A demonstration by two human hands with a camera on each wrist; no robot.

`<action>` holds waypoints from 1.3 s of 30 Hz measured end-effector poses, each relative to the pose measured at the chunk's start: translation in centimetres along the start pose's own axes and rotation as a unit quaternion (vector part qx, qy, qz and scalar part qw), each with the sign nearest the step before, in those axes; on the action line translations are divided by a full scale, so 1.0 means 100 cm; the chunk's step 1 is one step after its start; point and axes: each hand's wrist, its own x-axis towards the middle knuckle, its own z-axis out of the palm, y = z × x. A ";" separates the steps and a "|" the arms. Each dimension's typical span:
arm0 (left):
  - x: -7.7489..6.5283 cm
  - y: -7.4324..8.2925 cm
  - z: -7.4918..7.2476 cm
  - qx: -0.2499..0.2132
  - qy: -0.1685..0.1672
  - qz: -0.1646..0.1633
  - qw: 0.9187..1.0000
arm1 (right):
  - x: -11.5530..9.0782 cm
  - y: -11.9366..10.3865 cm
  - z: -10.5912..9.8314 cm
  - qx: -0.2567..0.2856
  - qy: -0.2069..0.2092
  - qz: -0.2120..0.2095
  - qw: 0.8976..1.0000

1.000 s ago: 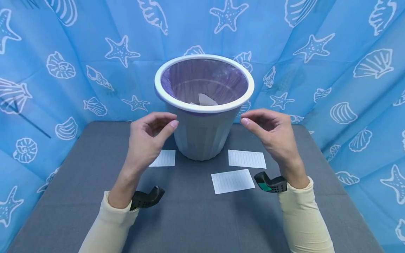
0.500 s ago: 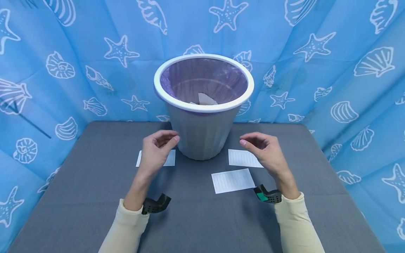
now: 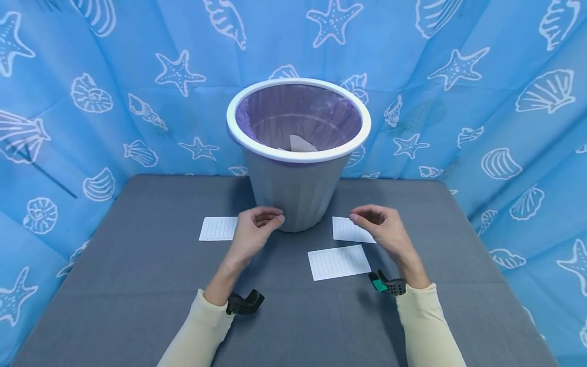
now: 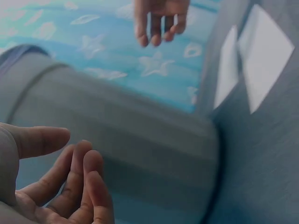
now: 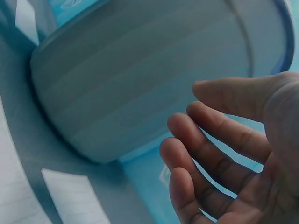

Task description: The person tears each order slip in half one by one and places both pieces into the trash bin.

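The left hand (image 3: 254, 232) is at the centre of the head view, in front of the lower wall of the bin (image 3: 293, 191); its fingers are loosely bent, and the left wrist view shows a gap between thumb and fingertips; whether it touches the bin I cannot tell. The right hand (image 3: 382, 227), right of centre, has its fingers softly curved, the thumb likewise apart from the fingertips in the right wrist view; it overlaps the edge of the back right slip (image 3: 346, 230), a pale ruled paper. The front slip (image 3: 339, 262) lies below that, between the hands; the left slip (image 3: 217, 229) lies left of centre, partly covered by the left hand. A black wrist device (image 3: 245, 303) sits on the left wrist, another with a green patch on the right; cream sleeves (image 3: 194, 329) run to the bottom edge. The grey bin stands upright at upper centre, with a white rim and a purple liner (image 3: 300, 109); pale pieces (image 3: 301, 144) lie inside. The grey tabletop (image 3: 114, 306) carries all this; a blue curtain (image 3: 275, 41) with white shells and starfish fills the upper frame and both sides.
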 end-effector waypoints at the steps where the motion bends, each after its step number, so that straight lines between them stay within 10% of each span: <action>1: -0.001 -0.003 0.005 0.004 -0.006 -0.004 1.000 | 0.001 0.003 0.000 -0.001 -0.003 0.006 1.000; 14: -0.011 -0.039 0.049 0.093 -0.108 -0.030 0.989 | 0.007 0.027 0.012 -0.060 -0.048 0.033 0.996; 22: -0.018 -0.048 0.065 0.195 -0.146 -0.040 0.969 | 0.009 0.028 0.017 -0.085 -0.066 0.035 0.994; 39: -0.026 -0.058 0.080 0.303 -0.121 -0.035 0.944 | 0.009 0.032 0.025 -0.095 -0.108 0.024 0.989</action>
